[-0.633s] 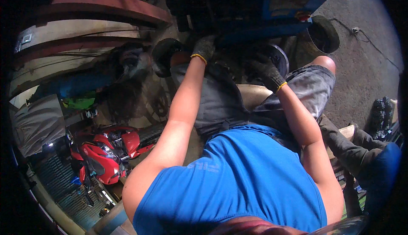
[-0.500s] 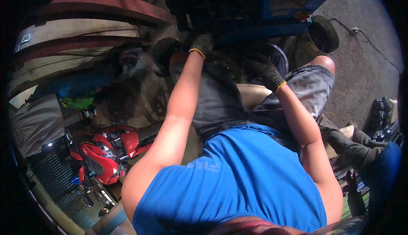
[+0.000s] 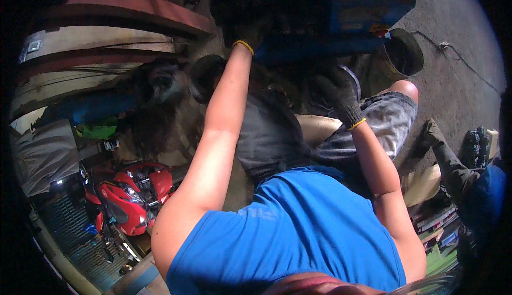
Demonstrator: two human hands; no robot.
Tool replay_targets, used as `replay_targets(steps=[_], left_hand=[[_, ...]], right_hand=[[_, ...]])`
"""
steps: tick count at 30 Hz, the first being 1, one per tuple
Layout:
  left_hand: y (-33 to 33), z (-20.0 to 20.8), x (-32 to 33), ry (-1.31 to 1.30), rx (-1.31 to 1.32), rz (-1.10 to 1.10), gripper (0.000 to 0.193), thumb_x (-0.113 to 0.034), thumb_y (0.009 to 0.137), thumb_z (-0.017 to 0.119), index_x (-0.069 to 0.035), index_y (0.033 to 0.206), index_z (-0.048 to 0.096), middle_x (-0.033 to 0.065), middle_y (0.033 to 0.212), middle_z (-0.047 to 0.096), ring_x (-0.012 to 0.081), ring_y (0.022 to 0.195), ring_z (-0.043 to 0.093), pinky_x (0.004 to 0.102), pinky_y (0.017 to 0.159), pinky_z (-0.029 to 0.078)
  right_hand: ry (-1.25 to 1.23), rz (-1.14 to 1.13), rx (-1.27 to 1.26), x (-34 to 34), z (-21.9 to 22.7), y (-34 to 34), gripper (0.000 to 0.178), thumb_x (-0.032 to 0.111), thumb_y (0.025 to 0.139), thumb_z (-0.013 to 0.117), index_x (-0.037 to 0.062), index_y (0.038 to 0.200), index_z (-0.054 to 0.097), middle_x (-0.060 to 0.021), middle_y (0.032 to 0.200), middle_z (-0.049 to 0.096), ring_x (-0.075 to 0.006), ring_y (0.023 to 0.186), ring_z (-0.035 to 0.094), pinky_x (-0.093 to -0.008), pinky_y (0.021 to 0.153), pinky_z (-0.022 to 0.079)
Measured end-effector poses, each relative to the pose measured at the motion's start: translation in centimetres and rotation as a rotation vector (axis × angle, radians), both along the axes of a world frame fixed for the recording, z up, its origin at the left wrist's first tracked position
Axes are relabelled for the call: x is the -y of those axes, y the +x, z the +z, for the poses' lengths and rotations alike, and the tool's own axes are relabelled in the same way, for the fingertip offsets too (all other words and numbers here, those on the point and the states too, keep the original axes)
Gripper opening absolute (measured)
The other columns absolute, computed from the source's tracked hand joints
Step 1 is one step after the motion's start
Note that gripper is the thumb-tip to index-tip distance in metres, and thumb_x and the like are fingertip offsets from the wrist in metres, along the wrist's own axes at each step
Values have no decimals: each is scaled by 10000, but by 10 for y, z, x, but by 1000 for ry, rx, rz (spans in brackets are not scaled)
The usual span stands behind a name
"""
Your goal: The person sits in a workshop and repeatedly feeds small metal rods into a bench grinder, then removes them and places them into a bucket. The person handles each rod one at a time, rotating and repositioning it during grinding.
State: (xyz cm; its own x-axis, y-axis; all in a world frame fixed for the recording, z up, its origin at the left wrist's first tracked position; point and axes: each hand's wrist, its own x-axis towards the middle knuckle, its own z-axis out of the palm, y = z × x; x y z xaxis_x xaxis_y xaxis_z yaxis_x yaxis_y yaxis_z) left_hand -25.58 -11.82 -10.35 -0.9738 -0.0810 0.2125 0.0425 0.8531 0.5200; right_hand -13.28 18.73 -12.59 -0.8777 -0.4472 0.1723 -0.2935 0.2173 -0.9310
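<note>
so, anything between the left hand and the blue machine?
Nothing visible. The gloved left hand is at the near side of the blue machine, but deep shadow there hides the fingertips, so I can't tell whether they touch it.

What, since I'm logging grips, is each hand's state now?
Left hand: in shadow near the blue machine; can't tell.
Right hand: gloved, grip lost in shadow; can't tell.

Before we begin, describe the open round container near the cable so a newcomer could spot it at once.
Find the large blue machine at the top and follow it to the red part at its right end. Below and right of that is the open round container. Unlike the dark round tub further left, it has a cable's pale block to its right.
</note>
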Motion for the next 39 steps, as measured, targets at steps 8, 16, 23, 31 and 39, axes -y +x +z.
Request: replay_targets(steps=[8, 16, 23, 31, 39], left_hand=[[-12, -15, 22, -84, 26, -73, 603, -419, 953, 592, -102, 1453, 474, 107, 1529, 421, 264, 1394, 401, 378, 1165, 308], [-16, -1, -6, 1195, 97, 135, 418, -165, 903, 707, -51, 1295, 619, 60, 1226, 647, 212, 1079, 629, 351, 884, 551], [-23, -6, -4, 743, -23, 97, 379, -107, 902, 696, -63, 1275, 638, 54, 1233, 651, 189, 1062, 635, 341, 875, 547], [-15, 38, -26, 652, 50, 191, 445, -124, 929, 674, -63, 1358, 570, 56, 1338, 598, 179, 1161, 598, 301, 999, 493], [-66, -45, 49, -1391, -354, -560, 425, -173, 979, 621, -107, 1393, 547, 63, 1453, 509, 230, 1252, 545, 352, 1088, 436]], right_hand=[[42, -76, 43, -1, 7, 3, 451, 242, 751, 776, 100, 1161, 655, -182, 1197, 634, -395, 1097, 604, -479, 954, 491], [33, -261, 136, -6, 31, -17, 337, 234, 892, 708, 90, 1195, 675, -180, 1108, 696, -312, 1024, 667, -370, 872, 519], [-92, -273, 300, -4, 23, -17, 367, 294, 892, 713, 67, 1179, 690, -173, 1076, 707, -319, 1009, 674, -383, 856, 518], [-36, -277, 244, -6, 23, -16, 386, 343, 907, 689, 74, 1184, 695, -152, 1144, 694, -323, 1037, 661, -378, 897, 503], [273, -159, -289, -20, 6, -21, 379, 352, 917, 669, 91, 1192, 682, -161, 1190, 674, -323, 1075, 644, -387, 912, 496]])
